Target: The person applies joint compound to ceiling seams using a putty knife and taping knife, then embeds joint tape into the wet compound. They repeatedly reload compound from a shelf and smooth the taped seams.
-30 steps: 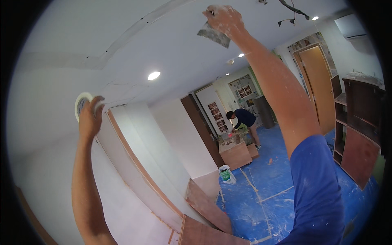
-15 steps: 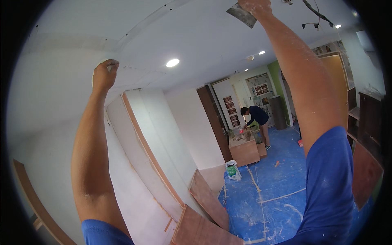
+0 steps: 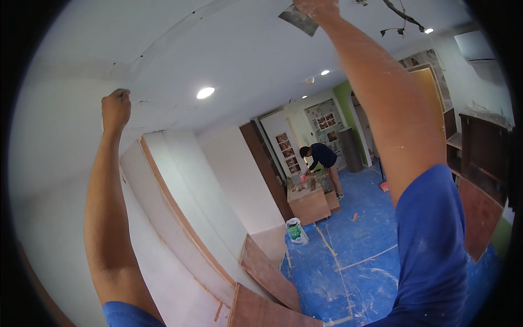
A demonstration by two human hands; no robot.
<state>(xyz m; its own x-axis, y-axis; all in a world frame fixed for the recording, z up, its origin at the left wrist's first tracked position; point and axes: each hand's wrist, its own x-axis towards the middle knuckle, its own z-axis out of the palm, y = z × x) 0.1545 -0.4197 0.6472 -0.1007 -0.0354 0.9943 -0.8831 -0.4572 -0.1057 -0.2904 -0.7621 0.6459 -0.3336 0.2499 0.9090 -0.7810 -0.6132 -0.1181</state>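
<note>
Both my arms, in short blue sleeves, are raised toward the white ceiling [image 3: 158, 71]. At the top edge my right hand [image 3: 321, 8] is closed on a broad putty knife [image 3: 299, 20]. Its grey, smeared metal blade lies against or close to the ceiling; the handle is hidden in my hand. My left hand [image 3: 116, 109] is closed at the upper left, below a ceiling seam. A thin pale edge shows behind its wrist, but what it holds is hidden. A filled strip with dark dots [image 3: 168, 34] curves across the ceiling between my hands.
Loose cables [image 3: 402, 16] hang at the upper right, near lit downlights [image 3: 205, 93]. Below are wooden panels [image 3: 267, 270], blue floor sheeting [image 3: 359, 245] and a white-green bag [image 3: 296, 231]. Farther off, a person [image 3: 322, 157] bends over a cluttered wooden box [image 3: 308, 204]. Dark shelving [image 3: 482, 152] stands right.
The view has turned slightly right, so the room sits farther left in the picture. My left hand has dropped slightly; the right still grips the putty knife overhead.
</note>
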